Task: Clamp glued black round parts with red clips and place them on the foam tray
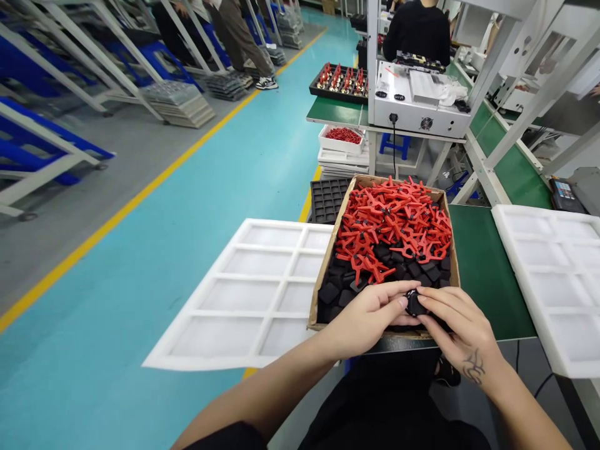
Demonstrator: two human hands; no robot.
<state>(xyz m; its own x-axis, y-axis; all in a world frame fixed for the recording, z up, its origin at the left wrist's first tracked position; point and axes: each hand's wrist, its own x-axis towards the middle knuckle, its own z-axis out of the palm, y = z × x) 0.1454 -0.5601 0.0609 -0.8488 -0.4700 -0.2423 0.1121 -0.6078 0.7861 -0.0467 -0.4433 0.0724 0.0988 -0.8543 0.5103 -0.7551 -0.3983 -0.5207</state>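
Note:
A cardboard box (328, 253) sits on the green bench in front of me, filled with several red plastic parts (394, 225) at the far end and several black square parts (335, 290) at the near end. My left hand (363, 319) and my right hand (457, 322) meet over the box's near edge. Both pinch one small black part (414, 302) between their fingertips. A tattoo marks the back of my right hand.
White foam trays lie left (244, 294) and right (557, 275) of the box. A black grid tray (328, 197) sits behind it. Farther off stand a white machine (417, 100), a tray of red parts (344, 134) and a seated person in black (417, 28).

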